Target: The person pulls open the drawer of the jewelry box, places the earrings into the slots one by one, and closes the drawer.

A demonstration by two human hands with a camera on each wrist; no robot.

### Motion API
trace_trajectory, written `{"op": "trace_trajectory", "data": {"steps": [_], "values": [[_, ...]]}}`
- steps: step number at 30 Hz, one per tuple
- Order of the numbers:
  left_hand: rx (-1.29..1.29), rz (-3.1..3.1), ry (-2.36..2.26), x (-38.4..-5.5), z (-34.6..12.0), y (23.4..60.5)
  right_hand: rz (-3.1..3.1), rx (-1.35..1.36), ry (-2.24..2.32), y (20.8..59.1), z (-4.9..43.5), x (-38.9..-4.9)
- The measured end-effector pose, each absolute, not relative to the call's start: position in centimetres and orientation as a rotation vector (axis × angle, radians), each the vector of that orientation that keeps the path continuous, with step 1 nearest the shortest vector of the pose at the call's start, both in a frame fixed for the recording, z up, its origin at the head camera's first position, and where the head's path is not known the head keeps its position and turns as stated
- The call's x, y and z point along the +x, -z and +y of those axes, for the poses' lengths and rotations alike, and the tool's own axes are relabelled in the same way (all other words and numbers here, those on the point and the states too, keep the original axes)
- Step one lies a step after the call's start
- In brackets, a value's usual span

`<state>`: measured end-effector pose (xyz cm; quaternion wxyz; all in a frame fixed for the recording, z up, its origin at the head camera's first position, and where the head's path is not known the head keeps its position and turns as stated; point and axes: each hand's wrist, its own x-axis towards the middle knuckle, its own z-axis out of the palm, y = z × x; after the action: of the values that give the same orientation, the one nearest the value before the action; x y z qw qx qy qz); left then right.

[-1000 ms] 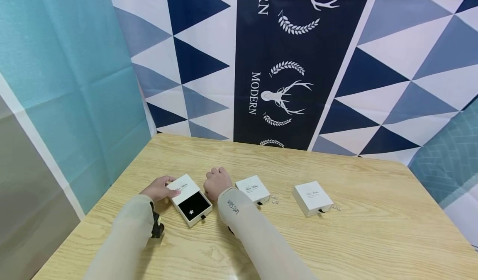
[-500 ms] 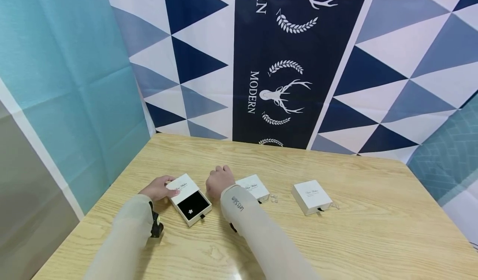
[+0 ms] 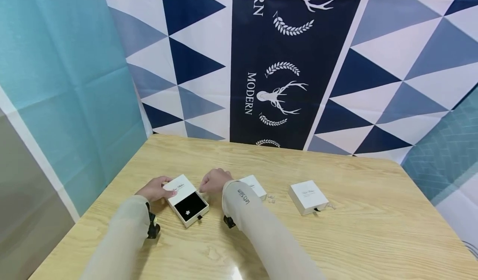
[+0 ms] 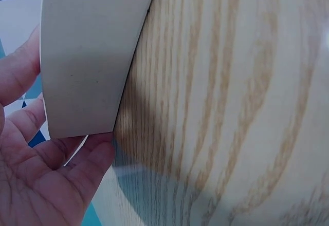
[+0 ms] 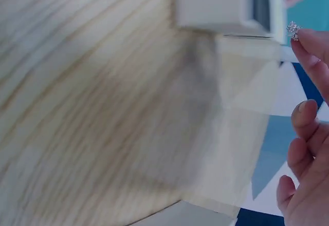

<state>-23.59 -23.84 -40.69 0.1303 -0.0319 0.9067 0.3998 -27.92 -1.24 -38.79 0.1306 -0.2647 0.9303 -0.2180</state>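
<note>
My left hand [image 3: 154,189] holds a small white jewelry box [image 3: 179,188] at its far left end, thumb on the printed lid. The drawer stands part way out and shows a black lining [image 3: 190,203] with a small flower-shaped earring [image 3: 188,212] on it. In the left wrist view the fingers grip the end of the box's plain side [image 4: 92,67]. My right hand [image 3: 215,181] is at the box's right side. In the right wrist view its thumb and index finger pinch a sparkling earring [image 5: 293,30], while the other fingers curl loosely beside.
A second white box [image 3: 254,185] stands just right of my right hand, partly hidden by the sleeve, with small jewelry pieces [image 3: 271,198] beside it. Farther right is a third white box [image 3: 309,195], with another small piece [image 3: 330,205] at its side. Patterned cloth hangs behind the table [image 3: 354,238].
My right hand has turned and moved left, its fingertips now close to the box's right edge. The left hand and the box keep their place as the head view shifts slightly.
</note>
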Motion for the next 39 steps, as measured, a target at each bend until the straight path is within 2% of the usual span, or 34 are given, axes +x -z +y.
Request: {"op": "trace_trajectory", "data": {"steps": [8,18,39], "values": [[-0.078,2.641,-1.163,-23.5,-23.9,40.8,2.428,-0.6,1.069,37.2,-0.5,-27.9],[-0.079,2.653,-1.158,-23.6,-23.9,40.8,2.265,-0.148,1.26,37.4,-1.6,-27.1],[-0.102,2.637,-1.176,-23.5,-23.9,40.9,2.33,-0.103,1.13,39.0,-3.5,-25.8]]}}
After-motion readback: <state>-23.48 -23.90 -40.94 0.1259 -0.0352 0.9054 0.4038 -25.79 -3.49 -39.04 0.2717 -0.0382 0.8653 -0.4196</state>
